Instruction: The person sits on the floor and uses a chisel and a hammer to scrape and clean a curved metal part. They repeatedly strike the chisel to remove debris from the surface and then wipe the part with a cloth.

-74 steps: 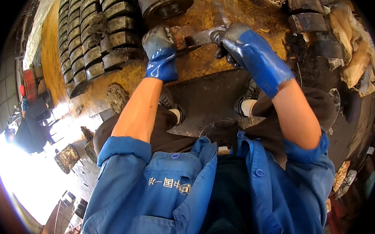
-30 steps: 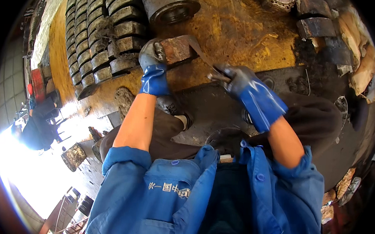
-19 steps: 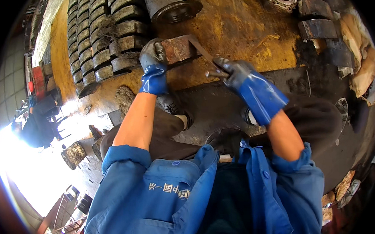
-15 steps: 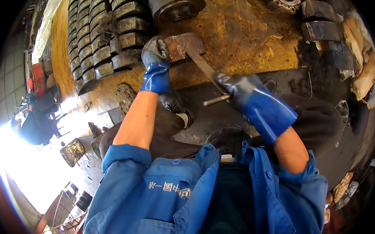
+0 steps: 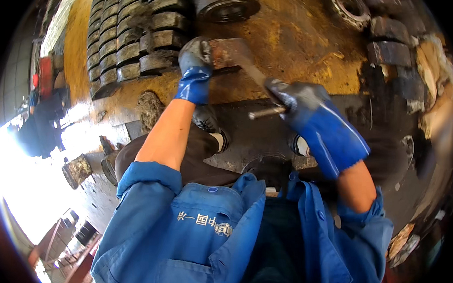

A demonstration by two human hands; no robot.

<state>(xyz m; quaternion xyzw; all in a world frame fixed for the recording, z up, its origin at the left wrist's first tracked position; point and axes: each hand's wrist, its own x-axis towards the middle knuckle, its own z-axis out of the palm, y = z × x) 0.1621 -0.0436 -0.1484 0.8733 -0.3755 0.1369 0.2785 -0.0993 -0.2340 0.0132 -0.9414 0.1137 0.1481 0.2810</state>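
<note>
Over the yellow-brown, rust-stained floor (image 5: pixel 291 38) a rusty metal block (image 5: pixel 230 53) sits as the centre of things, flat-faced and roughly rectangular. At its left end the left hand (image 5: pixel 194 64), in a glossy blue rubber glove with a grimy grey top, is curled tight around the block's edge. Just right of and below the block, the right hand (image 5: pixel 301 104), gloved the same, is clenched around a thin metal rod (image 5: pixel 265 112), whose blunt end sticks out leftward from the fist. Left of the block lie rows of dark, curved, ribbed metal pieces (image 5: pixel 124 41), stacked closely. Above the block stands a round dark metal drum (image 5: pixel 225 2). Below it spreads a flat, black, greasy plate (image 5: pixel 257 138)
</note>
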